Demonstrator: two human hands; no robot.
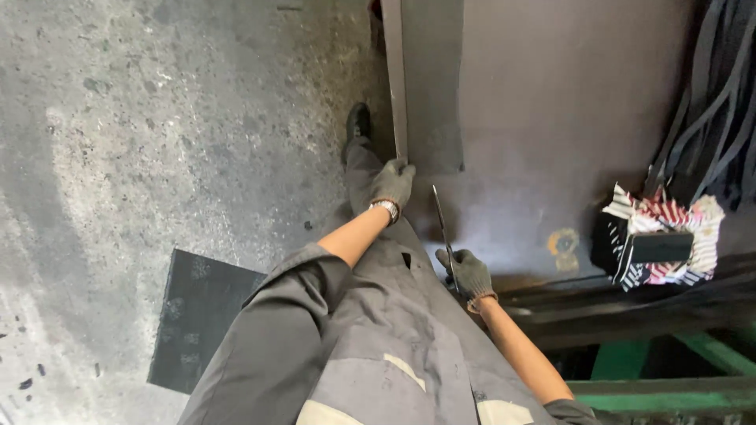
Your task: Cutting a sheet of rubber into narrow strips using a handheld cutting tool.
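Grey-gloved, your left hand [392, 182] pinches the dark rubber strip [395, 79]; your right hand [466, 271] grips the thin steel blade [441, 224], which could slip toward those fingers.

A long dark flat sheet [429, 86] lies on the table. A thin knife [443, 232] points up beside it.

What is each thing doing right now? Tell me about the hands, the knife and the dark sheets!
Left hand: gloved, gripping the strip's end.
Right hand: gloved, closed around the knife handle.
Knife: held, blade pointing away from the person, near the sheet's cut edge.
Strip: long, narrow, pulled aside from the sheet.
Sheet: dark, lying flat on the table.
Mat: flat on the floor.
Striped cloth: crumpled on the table.
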